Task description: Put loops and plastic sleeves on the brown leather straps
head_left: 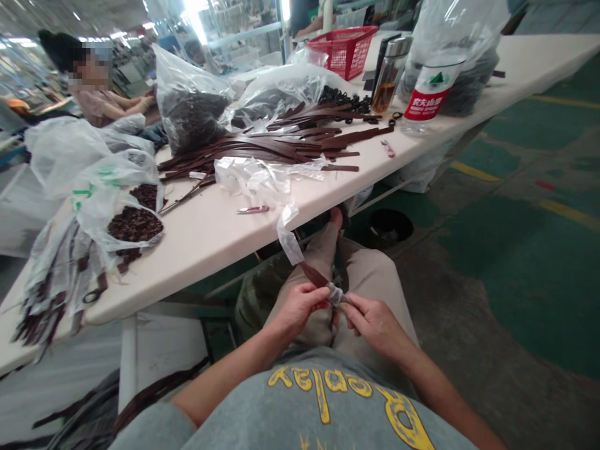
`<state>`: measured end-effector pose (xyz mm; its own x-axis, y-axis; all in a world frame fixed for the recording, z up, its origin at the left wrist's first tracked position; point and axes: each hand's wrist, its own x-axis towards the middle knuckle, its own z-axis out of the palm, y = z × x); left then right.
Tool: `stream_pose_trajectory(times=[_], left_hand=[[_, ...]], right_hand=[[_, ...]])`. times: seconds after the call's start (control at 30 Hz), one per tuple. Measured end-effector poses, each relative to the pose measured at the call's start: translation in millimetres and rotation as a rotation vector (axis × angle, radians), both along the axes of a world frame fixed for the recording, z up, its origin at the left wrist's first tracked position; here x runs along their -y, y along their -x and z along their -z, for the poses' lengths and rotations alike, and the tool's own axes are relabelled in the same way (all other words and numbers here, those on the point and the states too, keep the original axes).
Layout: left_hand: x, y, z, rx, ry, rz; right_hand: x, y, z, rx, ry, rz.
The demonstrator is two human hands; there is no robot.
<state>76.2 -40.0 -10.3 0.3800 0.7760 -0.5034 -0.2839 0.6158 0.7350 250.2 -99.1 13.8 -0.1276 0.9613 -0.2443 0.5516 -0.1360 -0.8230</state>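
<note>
Right over the lap, a brown leather strap (313,274) runs through a twist of plastic film (335,294), held between the left hand (297,309) and the right hand (375,325), both curled closed on it. Ahead, a clear plastic bag (192,122) bulges with dark pieces, and a white plastic bag (96,215) spills more near loose straps (281,144). The bench (201,250) edge runs just past the knees; green-painted floor (515,294) spreads to the right.

From here I see a green-painted concrete floor (529,269) with yellow lines (567,212) right of my fingers (319,292), a long white table (210,244) ahead of them, and ceiling lights (192,12) glaring far beyond.
</note>
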Motion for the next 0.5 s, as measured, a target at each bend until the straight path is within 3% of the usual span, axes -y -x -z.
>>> stream_pose_trajectory(times=[0.13,0.27,0.5], left_hand=[[2,5,0.9,0.007,-0.013,-0.028],[-5,12,2.6,0.059,-0.004,-0.055],[-52,28,-12.4,0.205,0.066,-0.368]], right_hand=[[-8,9,-0.4,-0.050,-0.047,-0.008],[-6,6,1.9,-0.074,0.004,-0.012],[2,4,6.3,-0.053,0.076,-0.043]])
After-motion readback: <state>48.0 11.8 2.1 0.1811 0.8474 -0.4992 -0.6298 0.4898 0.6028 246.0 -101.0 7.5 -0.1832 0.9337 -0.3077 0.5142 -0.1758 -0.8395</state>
